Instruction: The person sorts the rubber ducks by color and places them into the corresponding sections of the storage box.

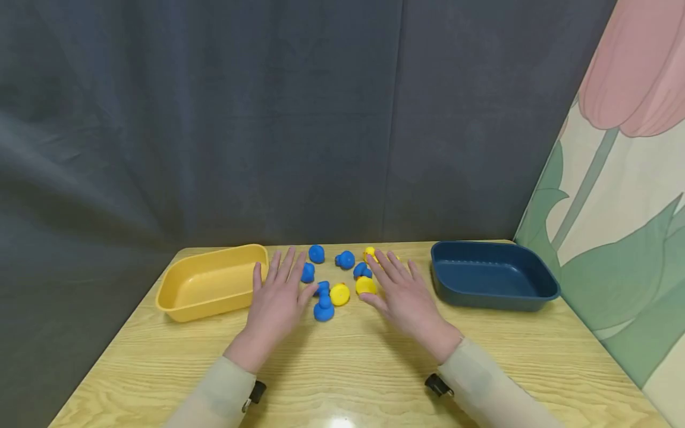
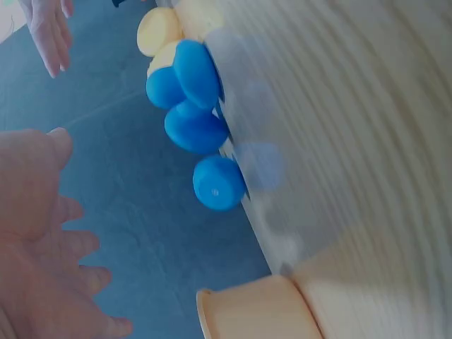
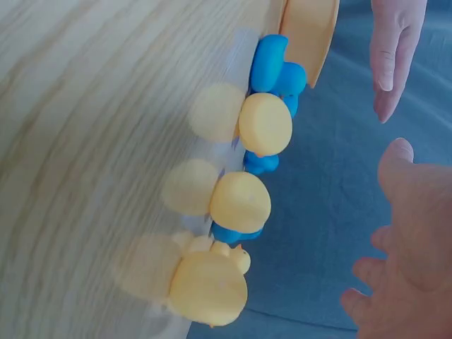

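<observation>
Several small blue and yellow toy ducks lie in a cluster mid-table, among them a blue duck (image 1: 323, 307) and a yellow duck (image 1: 339, 294). My left hand (image 1: 283, 278) is spread palm down at the cluster's left edge, fingers straight, thumb close to a blue duck (image 1: 307, 272). On the cluster's right my right hand (image 1: 393, 278) is spread the same way, thumb beside a yellow duck (image 1: 366, 285). Neither hand holds anything. The left wrist view shows the left hand (image 2: 42, 247) apart from the blue ducks (image 2: 198, 127). The right wrist view shows the right hand (image 3: 402, 233) apart from the yellow ducks (image 3: 240, 201).
A yellow tray (image 1: 211, 284) stands at the left of the wooden table (image 1: 342, 368), with nothing in it, and a dark blue tray (image 1: 492, 276) stands at the right, likewise holding nothing. A grey curtain hangs behind the table. A flowered wall panel stands at the right.
</observation>
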Motion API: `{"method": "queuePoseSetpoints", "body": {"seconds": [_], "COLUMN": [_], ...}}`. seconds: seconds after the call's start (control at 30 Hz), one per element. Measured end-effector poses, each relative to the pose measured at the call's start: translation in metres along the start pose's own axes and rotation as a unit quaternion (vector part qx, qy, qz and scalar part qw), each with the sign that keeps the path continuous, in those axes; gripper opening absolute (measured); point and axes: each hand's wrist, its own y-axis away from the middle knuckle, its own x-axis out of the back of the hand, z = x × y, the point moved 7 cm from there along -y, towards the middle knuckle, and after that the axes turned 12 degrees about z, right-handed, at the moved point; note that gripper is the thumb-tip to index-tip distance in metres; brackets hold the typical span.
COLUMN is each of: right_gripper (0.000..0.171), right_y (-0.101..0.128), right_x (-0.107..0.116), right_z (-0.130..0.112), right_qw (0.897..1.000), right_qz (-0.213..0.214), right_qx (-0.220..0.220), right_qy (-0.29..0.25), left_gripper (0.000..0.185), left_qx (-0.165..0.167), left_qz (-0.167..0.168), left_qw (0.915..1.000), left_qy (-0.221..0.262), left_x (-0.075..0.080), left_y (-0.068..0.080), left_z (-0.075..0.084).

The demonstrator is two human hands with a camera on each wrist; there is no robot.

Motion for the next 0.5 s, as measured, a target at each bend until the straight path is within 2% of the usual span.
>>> {"method": "queuePoseSetpoints", "body": {"seconds": [0.17,0.4,0.5], "right_gripper": [0.087,0.086,0.085], "right_y": [-0.001,-0.002,-0.002], "right_x": [-0.007,-0.012,-0.013], "right_z": [-0.005,-0.013,-0.018], "right_qw": [1.0,0.999,0.998], "right_qz": [-0.011,-0.027,-0.024], "right_qx": [-0.008,-0.015,-0.012], "right_qy": [-0.017,-0.041,-0.056], "left_gripper": [0.077,0.077,0.077], "left_qx": [0.014,0.033,0.048], "left_qz": [0.002,0.025,0.022], "left_qw": [0.9999,0.999,0.9983], "left_qy": [-0.005,0.019,0.024], "left_x": [0.006,0.016,0.019], "left_y": [0.0,0.001,0.002], "left_z": [-0.014,-0.033,-0.041]}}
